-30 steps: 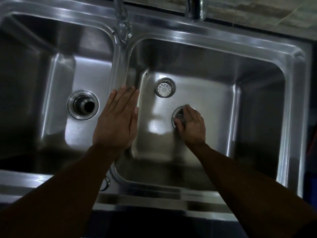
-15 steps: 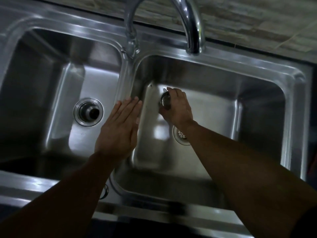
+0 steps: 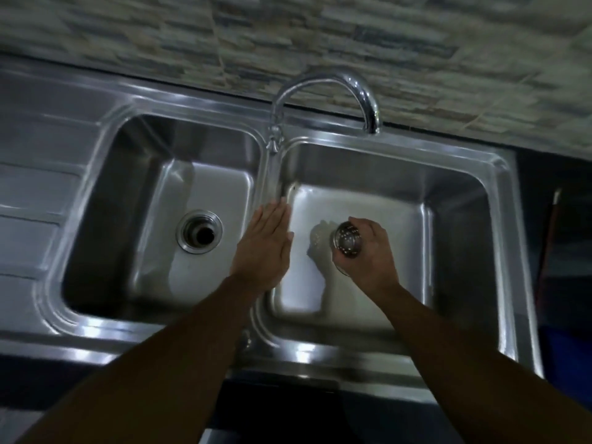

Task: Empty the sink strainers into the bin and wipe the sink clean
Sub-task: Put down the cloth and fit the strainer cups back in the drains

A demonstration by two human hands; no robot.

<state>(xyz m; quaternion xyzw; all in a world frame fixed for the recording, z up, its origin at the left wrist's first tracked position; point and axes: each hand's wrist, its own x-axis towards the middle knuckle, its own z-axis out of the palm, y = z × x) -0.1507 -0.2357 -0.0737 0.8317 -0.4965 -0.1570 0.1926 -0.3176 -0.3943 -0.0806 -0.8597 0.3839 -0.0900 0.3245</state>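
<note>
A double-bowl steel sink (image 3: 323, 136) fills the view. Over the right bowl (image 3: 448, 200) my right hand (image 3: 368, 251) grips a round perforated metal strainer (image 3: 347, 243), lifted and tilted so its holed bottom faces me. That hand hides most of the right drain; only a sliver of its rim (image 3: 342, 271) shows below the strainer. My left hand (image 3: 264, 248) lies flat, fingers together, on the divider between the bowls. The left bowl's drain (image 3: 199, 231) is an open dark hole with no strainer in it.
A curved chrome tap (image 3: 323, 91) arches over the back of the right bowl. A ribbed draining board (image 3: 28, 200) lies left of the bowls. Stone-patterned tiles (image 3: 288, 36) run along the back. Dark space with a red strip (image 3: 549, 238) lies right of the sink.
My right hand went from the right drain to the loose strainer at the back, closed on it and lifted it. The view pulled back and up. My left hand stayed on the divider.
</note>
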